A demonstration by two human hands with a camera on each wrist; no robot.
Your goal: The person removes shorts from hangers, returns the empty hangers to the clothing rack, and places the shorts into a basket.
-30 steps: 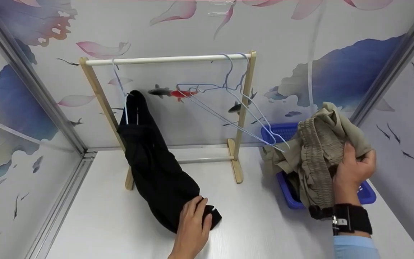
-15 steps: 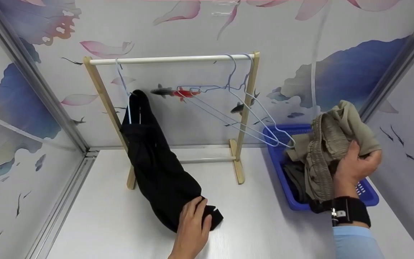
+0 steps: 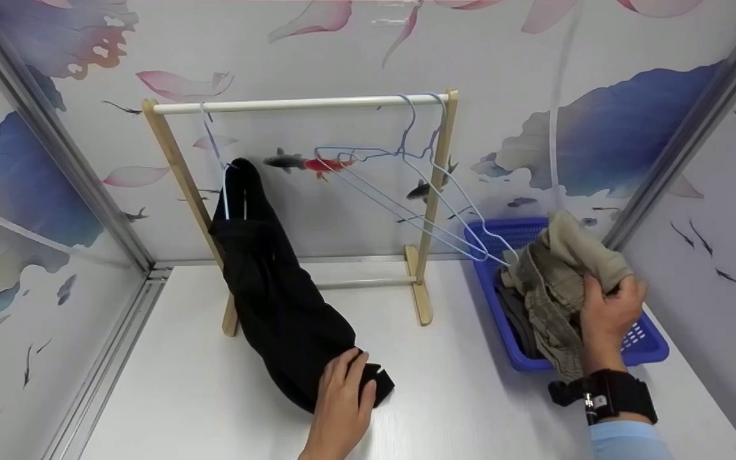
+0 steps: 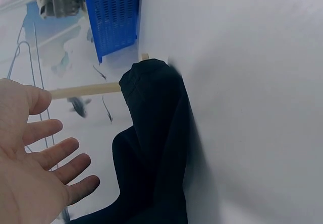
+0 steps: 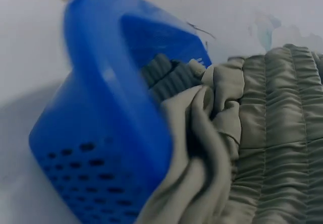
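Note:
Khaki pants with a gathered elastic waistband (image 3: 553, 281) are gripped by my right hand (image 3: 611, 313) over the blue basket (image 3: 489, 275). In the right wrist view the pants (image 5: 282, 133) spill across the basket's rim (image 5: 111, 88), and the hand is hidden. A black garment (image 3: 278, 306) hangs from a light blue wire hanger (image 3: 213, 140) at the rack's left end, its lower end slanting toward me. Overlapping that end in the head view is my left hand (image 3: 342, 396). The left wrist view shows this hand's fingers loosely spread beside the black cloth (image 4: 151, 118), holding nothing.
The clothes rack (image 3: 304, 104) has a white rail and wooden legs. Two bare wire hangers (image 3: 400, 153) hang at its right, their lower ends reaching the basket and khaki cloth. A dark garment (image 3: 518, 319) lies inside the basket. Patterned walls enclose the white table (image 3: 444, 409).
My right hand has lowered the khaki pants toward the basket, moving slightly left over the last half second. The left hand and black garment stay in place.

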